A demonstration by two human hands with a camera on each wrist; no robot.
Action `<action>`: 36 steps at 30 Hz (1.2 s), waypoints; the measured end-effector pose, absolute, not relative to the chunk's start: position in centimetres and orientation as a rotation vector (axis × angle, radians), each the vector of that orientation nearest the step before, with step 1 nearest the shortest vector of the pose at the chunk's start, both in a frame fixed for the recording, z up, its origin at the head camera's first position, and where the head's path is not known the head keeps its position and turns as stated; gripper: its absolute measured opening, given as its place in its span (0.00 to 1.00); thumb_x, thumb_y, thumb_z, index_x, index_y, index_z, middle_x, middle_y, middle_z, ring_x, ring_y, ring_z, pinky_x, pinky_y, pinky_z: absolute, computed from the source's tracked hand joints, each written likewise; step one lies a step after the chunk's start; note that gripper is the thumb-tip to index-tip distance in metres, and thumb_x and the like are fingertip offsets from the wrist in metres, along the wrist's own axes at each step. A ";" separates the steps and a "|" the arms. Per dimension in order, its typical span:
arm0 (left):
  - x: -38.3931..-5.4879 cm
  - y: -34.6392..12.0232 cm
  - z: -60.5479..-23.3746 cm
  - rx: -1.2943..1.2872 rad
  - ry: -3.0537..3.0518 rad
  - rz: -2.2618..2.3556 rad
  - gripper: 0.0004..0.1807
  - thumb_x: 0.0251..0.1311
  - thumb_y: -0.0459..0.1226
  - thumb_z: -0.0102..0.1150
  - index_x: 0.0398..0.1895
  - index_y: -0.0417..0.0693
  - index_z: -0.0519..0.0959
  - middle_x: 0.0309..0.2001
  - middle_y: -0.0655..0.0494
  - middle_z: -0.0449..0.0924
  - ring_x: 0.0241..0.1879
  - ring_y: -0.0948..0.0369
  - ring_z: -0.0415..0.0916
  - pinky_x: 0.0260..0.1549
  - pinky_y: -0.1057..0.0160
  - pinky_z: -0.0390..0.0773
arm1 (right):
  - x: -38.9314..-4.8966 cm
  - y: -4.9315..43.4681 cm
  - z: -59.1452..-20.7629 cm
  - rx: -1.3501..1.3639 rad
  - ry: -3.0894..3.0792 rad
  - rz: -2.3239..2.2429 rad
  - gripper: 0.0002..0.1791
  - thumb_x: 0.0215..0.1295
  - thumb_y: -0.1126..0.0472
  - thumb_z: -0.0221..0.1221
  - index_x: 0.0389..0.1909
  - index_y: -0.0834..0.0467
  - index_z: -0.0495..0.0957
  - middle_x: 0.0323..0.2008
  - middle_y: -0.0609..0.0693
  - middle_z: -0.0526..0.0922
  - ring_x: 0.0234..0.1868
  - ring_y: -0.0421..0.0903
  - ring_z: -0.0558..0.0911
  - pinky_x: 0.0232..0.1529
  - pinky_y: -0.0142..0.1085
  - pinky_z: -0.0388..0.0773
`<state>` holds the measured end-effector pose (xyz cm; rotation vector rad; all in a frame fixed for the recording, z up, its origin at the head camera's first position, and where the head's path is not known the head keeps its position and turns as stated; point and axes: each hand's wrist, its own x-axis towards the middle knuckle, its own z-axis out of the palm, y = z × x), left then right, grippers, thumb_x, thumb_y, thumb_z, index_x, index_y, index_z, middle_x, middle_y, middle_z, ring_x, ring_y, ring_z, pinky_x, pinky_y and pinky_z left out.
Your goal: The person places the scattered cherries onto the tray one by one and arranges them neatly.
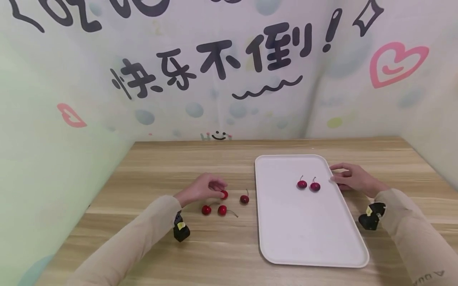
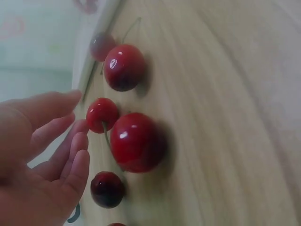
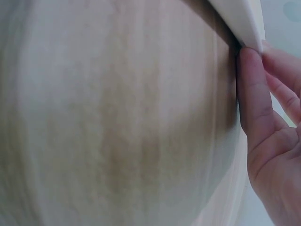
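The left hand [image 1: 204,186], its thumb and fingers apart, is right at a cherry [image 1: 225,194] on the counter [image 1: 171,254], with three more cherries [image 1: 222,210] near. The right hand [image 1: 355,178] pinches the tray [image 1: 307,230] by its right rim; two cherries [image 1: 302,184] lie inside.

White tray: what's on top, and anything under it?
On the tray: two stemmed cherries, near the edge by the right hand. Whatever lies beneath is covered.
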<state>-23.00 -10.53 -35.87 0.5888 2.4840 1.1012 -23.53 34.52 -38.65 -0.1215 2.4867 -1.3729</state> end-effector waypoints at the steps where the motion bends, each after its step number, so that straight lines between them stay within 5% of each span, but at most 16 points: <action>1: -22.9 -10.6 -35.9 0.583 2.477 1.098 0.17 0.49 0.30 0.60 0.45 0.36 0.75 0.41 0.49 0.77 0.39 0.59 0.74 0.40 0.65 0.74 | -23.5 34.5 -38.7 -0.121 2.484 -1.382 0.32 0.58 0.59 0.58 0.58 0.72 0.58 0.41 0.64 0.74 0.36 0.47 0.79 0.38 0.38 0.76; 16: -22.9 -11.5 -36.9 0.605 2.417 1.081 0.20 0.47 0.24 0.59 0.47 0.35 0.73 0.42 0.48 0.77 0.42 0.56 0.74 0.42 0.65 0.73 | -23.6 34.6 -38.7 -0.134 2.491 -1.375 0.32 0.57 0.60 0.58 0.58 0.72 0.57 0.40 0.63 0.74 0.35 0.46 0.78 0.38 0.37 0.76; 36: -22.6 -10.7 -37.9 0.642 2.525 0.998 0.14 0.54 0.32 0.57 0.45 0.46 0.78 0.33 0.58 0.75 0.33 0.63 0.71 0.34 0.66 0.72 | -23.3 34.5 -38.6 -0.098 2.460 -1.423 0.32 0.57 0.61 0.58 0.58 0.72 0.57 0.38 0.61 0.75 0.35 0.47 0.79 0.38 0.38 0.76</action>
